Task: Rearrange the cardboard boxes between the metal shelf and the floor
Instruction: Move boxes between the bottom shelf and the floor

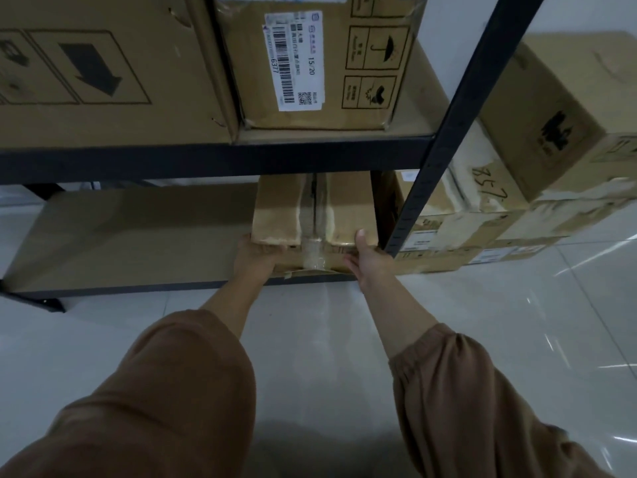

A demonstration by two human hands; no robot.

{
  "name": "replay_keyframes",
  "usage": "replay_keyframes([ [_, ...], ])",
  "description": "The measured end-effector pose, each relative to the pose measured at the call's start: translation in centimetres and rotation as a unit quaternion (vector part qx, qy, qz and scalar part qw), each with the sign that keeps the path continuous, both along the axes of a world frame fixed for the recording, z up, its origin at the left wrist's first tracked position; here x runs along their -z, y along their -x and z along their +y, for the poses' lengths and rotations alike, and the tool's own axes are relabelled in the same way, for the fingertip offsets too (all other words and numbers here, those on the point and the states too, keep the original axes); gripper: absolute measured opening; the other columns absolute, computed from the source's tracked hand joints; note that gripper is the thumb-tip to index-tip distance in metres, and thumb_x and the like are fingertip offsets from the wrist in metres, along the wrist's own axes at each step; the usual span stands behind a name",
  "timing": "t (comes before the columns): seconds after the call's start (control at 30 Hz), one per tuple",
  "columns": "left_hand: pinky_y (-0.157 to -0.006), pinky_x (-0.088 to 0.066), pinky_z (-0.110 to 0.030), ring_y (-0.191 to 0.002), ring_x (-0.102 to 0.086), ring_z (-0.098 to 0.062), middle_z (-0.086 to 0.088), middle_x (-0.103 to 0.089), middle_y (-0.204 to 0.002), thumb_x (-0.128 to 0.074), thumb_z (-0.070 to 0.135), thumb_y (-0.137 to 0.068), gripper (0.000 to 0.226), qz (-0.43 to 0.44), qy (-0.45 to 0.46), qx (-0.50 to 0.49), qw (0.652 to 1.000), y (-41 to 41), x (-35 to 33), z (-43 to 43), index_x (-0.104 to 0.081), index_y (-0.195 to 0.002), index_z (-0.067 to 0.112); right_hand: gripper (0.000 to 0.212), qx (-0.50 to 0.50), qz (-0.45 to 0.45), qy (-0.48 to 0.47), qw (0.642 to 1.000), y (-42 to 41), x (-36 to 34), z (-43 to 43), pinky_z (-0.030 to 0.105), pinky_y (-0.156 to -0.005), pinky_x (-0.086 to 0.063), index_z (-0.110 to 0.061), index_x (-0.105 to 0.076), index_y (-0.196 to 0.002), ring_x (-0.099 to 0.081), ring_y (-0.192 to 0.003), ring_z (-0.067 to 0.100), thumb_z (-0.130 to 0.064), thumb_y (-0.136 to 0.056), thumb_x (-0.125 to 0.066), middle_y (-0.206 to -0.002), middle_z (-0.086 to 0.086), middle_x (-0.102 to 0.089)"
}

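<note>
Cardboard brown throughout, under dim light. On the lower board [138, 236] of the black metal shelf [206, 162], at its right end just beside the upright post [458, 115]: a small taped box [312, 212], with clear tape down the middle of its top and over the near face, its near edge at the board's front lip. Held at both near corners: left hand [256, 257] cupped around the lower left corner, fingers tucked beneath; right hand [367, 258] at the lower right corner, thumb raised against the near top edge, fingers curled under. Brown sleeves [172, 391] ending at mid-forearm. On the tier above, two bigger cartons side by side: large box [103, 70] at left, printed with a framed black arrow and other pictograms too cut off to read; labelled box [331, 108] at right, bearing a white shipping label [294, 60] with a barcode, "6377" alongside it, "15/20" and a small QR code, the smaller print too fine to read. Beside that label, printed handling pictograms, an umbrella among them. Outside the post, on the pale glossy tiled floor [310, 339]: a stack of boxes [482, 215], with handwritten marker digits on one taped top, possibly "357", though smeared by blur; white stickers on the lower fronts, unreadable.
</note>
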State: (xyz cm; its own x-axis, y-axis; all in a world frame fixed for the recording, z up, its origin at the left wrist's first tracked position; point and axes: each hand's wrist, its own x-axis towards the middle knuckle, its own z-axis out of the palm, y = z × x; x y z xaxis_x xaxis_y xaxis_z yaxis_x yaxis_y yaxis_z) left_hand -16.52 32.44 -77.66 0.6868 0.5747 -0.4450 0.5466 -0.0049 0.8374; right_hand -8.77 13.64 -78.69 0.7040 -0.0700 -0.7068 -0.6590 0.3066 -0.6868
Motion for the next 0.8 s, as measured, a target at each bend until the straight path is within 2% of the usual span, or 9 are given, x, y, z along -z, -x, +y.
replay_keyframes([
  [0.07,-0.096,-0.046,-0.034,-0.109,-0.054,-0.021,0.001,-0.054,-0.110,-0.079,0.018,-0.083,0.051,-0.004,0.007,0.003,1.000,0.2,0.0,-0.2,-0.042,-0.117,0.022,0.048,-0.005,-0.013,0.008,1.000,-0.2,0.1,-0.1,0.033,-0.081,-0.060,-0.002,-0.057,-0.122,-0.068,-0.084,0.022,-0.032,-0.089,-0.072,-0.094,0.010,-0.066],
  [0.17,-0.101,-0.043,-0.035,-0.119,-0.052,-0.023,-0.003,-0.053,-0.132,-0.080,0.021,-0.081,0.072,0.005,0.005,-0.005,1.000,0.5,-0.7,-0.8,-0.038,-0.138,0.014,0.065,-0.033,-0.018,0.026,0.999,-0.8,-0.1,-0.3,0.027,-0.071,-0.059,-0.001,-0.050,-0.135,-0.070,-0.085,0.021,-0.039,-0.088,-0.072,-0.109,0.014,-0.068],
  [0.23,-0.096,-0.041,-0.029,-0.120,-0.048,-0.018,0.001,-0.046,-0.139,-0.078,0.017,-0.083,0.082,-0.008,0.014,-0.013,1.000,0.6,-1.3,-1.6,-0.028,-0.149,0.016,0.068,-0.059,-0.017,0.051,0.997,-0.9,0.3,-0.5,0.025,-0.062,-0.057,-0.001,-0.051,-0.135,-0.069,-0.097,0.025,-0.046,-0.087,-0.070,-0.120,0.016,-0.066],
  [0.3,-0.092,-0.038,-0.024,-0.116,-0.044,-0.014,0.004,-0.041,-0.134,-0.076,0.015,-0.085,0.088,-0.025,-0.002,-0.031,0.999,0.8,-1.8,-2.8,-0.020,-0.153,0.020,0.075,-0.080,-0.008,0.073,0.994,-0.4,0.7,-0.9,0.024,-0.055,-0.055,-0.003,-0.050,-0.135,-0.067,-0.103,0.029,-0.056,-0.085,-0.068,-0.124,0.014,-0.064],
  [0.4,-0.093,-0.043,-0.031,-0.123,-0.048,-0.028,-0.009,-0.041,-0.143,-0.075,0.033,-0.084,0.084,0.010,-0.069,-0.057,0.996,0.9,-2.2,-4.9,-0.025,-0.150,0.021,0.073,-0.130,-0.007,0.141,0.981,0.9,1.3,-2.8,0.031,-0.058,-0.059,-0.010,-0.054,-0.122,-0.069,-0.090,0.025,-0.067,-0.078,-0.067,-0.110,0.013,-0.069],
  [0.47,-0.100,-0.046,-0.036,-0.123,-0.050,-0.030,-0.013,-0.043,-0.144,-0.071,0.034,-0.085,0.077,0.030,-0.045,-0.057,0.997,0.8,-2.5,-7.1,-0.031,-0.148,0.014,0.065,-0.195,-0.013,0.203,0.959,1.2,1.6,-5.0,0.034,-0.062,-0.060,-0.011,-0.059,-0.111,-0.069,-0.084,0.022,-0.063,-0.075,-0.073,-0.101,0.012,-0.071],
  [0.6,-0.087,-0.049,-0.032,-0.093,-0.057,-0.021,-0.008,-0.059,-0.115,-0.065,0.034,-0.091,0.030,0.090,0.038,0.073,0.993,0.4,-2.2,-12.8,-0.057,-0.111,0.013,0.049,-0.237,0.013,0.268,0.934,-0.5,2.1,-10.3,0.040,-0.073,-0.061,-0.007,-0.062,-0.112,-0.068,-0.089,0.023,-0.045,-0.085,-0.073,-0.103,0.010,-0.069],
  [0.67,-0.090,-0.048,-0.032,-0.100,-0.057,-0.022,-0.006,-0.058,-0.113,-0.063,0.040,-0.093,0.036,0.099,0.052,0.127,0.985,-0.3,-1.8,-15.7,-0.058,-0.116,0.014,0.044,-0.191,0.020,0.281,0.940,-2.0,1.8,-13.1,0.045,-0.080,-0.060,-0.005,-0.062,-0.111,-0.067,-0.091,0.028,-0.043,-0.089,-0.068,-0.112,0.014,-0.067],
  [0.8,-0.092,-0.047,-0.032,-0.109,-0.056,-0.020,-0.004,-0.059,-0.123,-0.060,0.049,-0.093,0.044,0.087,0.069,0.235,0.966,-3.0,-2.5,-21.2,-0.057,-0.121,0.016,0.053,-0.090,-0.015,0.304,0.948,-5.2,0.4,-18.3,0.047,-0.079,-0.060,-0.004,-0.062,-0.121,-0.064,-0.101,0.034,-0.046,-0.089,-0.066,-0.119,0.016,-0.064],
])
